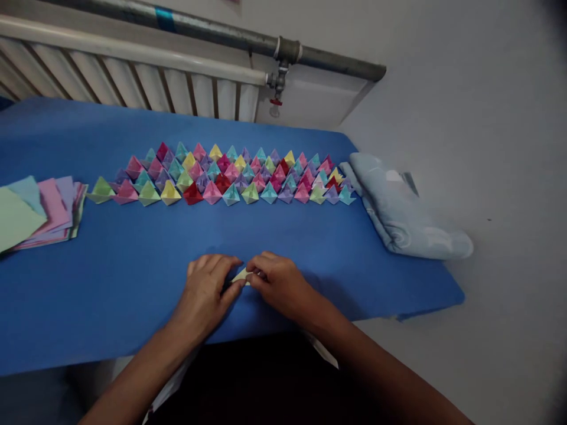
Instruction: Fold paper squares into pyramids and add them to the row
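Between my two hands, near the front edge of the table, is a small piece of folded pale yellow paper. My left hand is closed on its left end, thumb in front and fingers behind. My right hand pinches the right end between thumb and fingers, hiding much of it. Beyond my hands stand several rows of small folded paper boats in pink, blue, green, yellow, purple and red.
A stack of coloured paper sheets lies at the left on the blue tabletop. A folded light blue cloth sits at the right end by the wall. Behind the table are a white radiator and a metal pipe.
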`<move>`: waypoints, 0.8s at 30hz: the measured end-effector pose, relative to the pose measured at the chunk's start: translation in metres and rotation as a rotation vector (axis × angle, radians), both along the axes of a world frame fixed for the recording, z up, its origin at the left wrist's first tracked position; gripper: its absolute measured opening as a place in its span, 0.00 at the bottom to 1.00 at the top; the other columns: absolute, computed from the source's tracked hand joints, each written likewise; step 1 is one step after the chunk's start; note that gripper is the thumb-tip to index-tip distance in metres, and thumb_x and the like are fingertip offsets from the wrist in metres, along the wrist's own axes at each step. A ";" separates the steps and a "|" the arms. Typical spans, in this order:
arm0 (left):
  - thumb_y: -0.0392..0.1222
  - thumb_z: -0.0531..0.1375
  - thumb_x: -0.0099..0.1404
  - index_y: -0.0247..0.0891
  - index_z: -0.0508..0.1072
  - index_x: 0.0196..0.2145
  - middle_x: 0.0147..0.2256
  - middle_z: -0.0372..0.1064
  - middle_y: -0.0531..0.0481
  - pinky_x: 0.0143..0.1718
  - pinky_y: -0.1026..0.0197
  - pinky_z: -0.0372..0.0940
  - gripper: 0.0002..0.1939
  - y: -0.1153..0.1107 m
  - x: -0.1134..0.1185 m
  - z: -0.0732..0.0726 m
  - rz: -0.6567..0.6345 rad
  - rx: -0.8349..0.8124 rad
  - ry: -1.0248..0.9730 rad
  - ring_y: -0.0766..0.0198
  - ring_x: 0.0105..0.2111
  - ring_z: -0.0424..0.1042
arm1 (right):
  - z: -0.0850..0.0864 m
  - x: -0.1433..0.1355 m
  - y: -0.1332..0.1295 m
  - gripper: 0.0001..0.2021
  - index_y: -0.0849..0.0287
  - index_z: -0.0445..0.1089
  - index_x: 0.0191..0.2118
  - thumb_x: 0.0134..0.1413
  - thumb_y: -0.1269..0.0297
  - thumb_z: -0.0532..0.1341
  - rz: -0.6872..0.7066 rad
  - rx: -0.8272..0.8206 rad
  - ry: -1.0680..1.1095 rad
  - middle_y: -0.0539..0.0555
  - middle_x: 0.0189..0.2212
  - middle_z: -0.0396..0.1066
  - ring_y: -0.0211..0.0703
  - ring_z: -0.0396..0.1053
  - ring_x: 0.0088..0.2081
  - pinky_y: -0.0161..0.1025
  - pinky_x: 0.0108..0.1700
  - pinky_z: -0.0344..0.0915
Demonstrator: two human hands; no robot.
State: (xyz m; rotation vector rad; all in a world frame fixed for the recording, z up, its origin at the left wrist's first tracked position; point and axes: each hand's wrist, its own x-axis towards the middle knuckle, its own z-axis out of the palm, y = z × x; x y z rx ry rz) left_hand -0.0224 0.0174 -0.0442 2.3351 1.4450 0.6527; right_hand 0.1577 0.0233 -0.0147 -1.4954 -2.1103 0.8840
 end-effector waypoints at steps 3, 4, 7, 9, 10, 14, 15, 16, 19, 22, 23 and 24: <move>0.44 0.58 0.66 0.39 0.72 0.45 0.39 0.74 0.47 0.42 0.51 0.59 0.12 0.001 0.002 0.001 0.018 -0.015 0.016 0.53 0.41 0.68 | 0.003 -0.001 0.000 0.05 0.60 0.71 0.33 0.53 0.77 0.61 -0.003 -0.032 -0.008 0.49 0.30 0.68 0.36 0.63 0.32 0.34 0.36 0.57; 0.44 0.57 0.66 0.38 0.72 0.45 0.39 0.74 0.47 0.42 0.51 0.59 0.12 0.002 0.003 0.001 0.023 -0.021 0.023 0.53 0.41 0.68 | 0.003 -0.001 0.000 0.05 0.60 0.71 0.33 0.54 0.77 0.62 -0.007 -0.042 -0.008 0.49 0.30 0.68 0.36 0.63 0.31 0.34 0.36 0.57; 0.42 0.57 0.66 0.38 0.72 0.46 0.40 0.74 0.47 0.42 0.51 0.58 0.12 0.001 0.005 0.002 0.039 -0.029 0.045 0.52 0.41 0.68 | 0.004 -0.002 0.000 0.05 0.60 0.70 0.32 0.55 0.76 0.62 -0.017 -0.056 -0.025 0.48 0.29 0.66 0.36 0.62 0.31 0.34 0.35 0.57; 0.43 0.57 0.66 0.39 0.72 0.46 0.40 0.73 0.47 0.41 0.51 0.58 0.12 0.000 0.006 0.002 0.050 -0.028 0.056 0.53 0.41 0.68 | 0.005 -0.002 0.000 0.05 0.60 0.70 0.32 0.55 0.77 0.61 -0.004 -0.056 -0.039 0.48 0.28 0.65 0.36 0.62 0.31 0.34 0.35 0.56; 0.43 0.57 0.66 0.40 0.72 0.46 0.40 0.73 0.47 0.41 0.51 0.58 0.12 0.000 0.006 0.002 0.055 -0.027 0.059 0.53 0.41 0.67 | 0.005 -0.002 0.000 0.05 0.60 0.70 0.32 0.55 0.77 0.61 0.003 -0.057 -0.040 0.48 0.28 0.65 0.36 0.62 0.31 0.34 0.35 0.56; 0.45 0.56 0.67 0.40 0.72 0.47 0.41 0.73 0.45 0.41 0.50 0.57 0.14 -0.003 0.004 0.001 0.081 -0.010 0.079 0.51 0.42 0.67 | 0.005 -0.001 0.001 0.06 0.60 0.70 0.33 0.55 0.77 0.60 0.002 -0.077 -0.027 0.49 0.29 0.65 0.37 0.62 0.32 0.35 0.36 0.56; 0.46 0.56 0.67 0.40 0.72 0.47 0.41 0.73 0.45 0.40 0.50 0.57 0.14 -0.003 0.003 0.001 0.092 -0.005 0.087 0.50 0.41 0.66 | 0.005 0.000 0.001 0.06 0.60 0.70 0.33 0.55 0.77 0.60 0.002 -0.082 -0.023 0.49 0.30 0.65 0.37 0.62 0.32 0.35 0.36 0.56; 0.47 0.56 0.67 0.41 0.72 0.47 0.41 0.73 0.45 0.40 0.49 0.57 0.14 -0.003 0.001 0.002 0.102 -0.001 0.097 0.50 0.41 0.66 | 0.004 0.001 0.001 0.06 0.59 0.70 0.33 0.54 0.78 0.60 0.005 -0.087 -0.018 0.49 0.30 0.65 0.37 0.62 0.32 0.35 0.36 0.57; 0.49 0.57 0.66 0.42 0.73 0.48 0.41 0.72 0.44 0.38 0.49 0.58 0.16 -0.002 -0.007 0.002 0.134 0.006 0.142 0.49 0.40 0.66 | 0.003 0.002 0.001 0.07 0.59 0.70 0.34 0.54 0.78 0.59 0.017 -0.101 0.008 0.49 0.31 0.65 0.37 0.62 0.32 0.35 0.37 0.57; 0.49 0.58 0.66 0.41 0.72 0.49 0.42 0.72 0.43 0.39 0.48 0.59 0.17 -0.002 -0.012 0.004 0.154 0.024 0.195 0.48 0.40 0.66 | 0.001 0.003 0.001 0.08 0.60 0.70 0.36 0.54 0.79 0.59 0.012 -0.102 0.030 0.49 0.31 0.65 0.36 0.62 0.32 0.35 0.37 0.58; 0.49 0.57 0.66 0.39 0.72 0.50 0.42 0.72 0.41 0.39 0.47 0.60 0.18 -0.003 -0.013 0.004 0.159 0.045 0.203 0.47 0.40 0.67 | 0.000 0.003 0.001 0.08 0.60 0.70 0.36 0.54 0.79 0.59 0.011 -0.095 0.028 0.49 0.32 0.65 0.36 0.62 0.32 0.35 0.38 0.58; 0.48 0.57 0.67 0.38 0.72 0.50 0.43 0.71 0.40 0.39 0.47 0.60 0.17 -0.005 -0.012 0.005 0.159 0.078 0.201 0.46 0.40 0.67 | -0.001 0.003 0.000 0.08 0.60 0.70 0.36 0.53 0.79 0.59 0.010 -0.085 0.024 0.49 0.32 0.65 0.36 0.62 0.33 0.35 0.38 0.58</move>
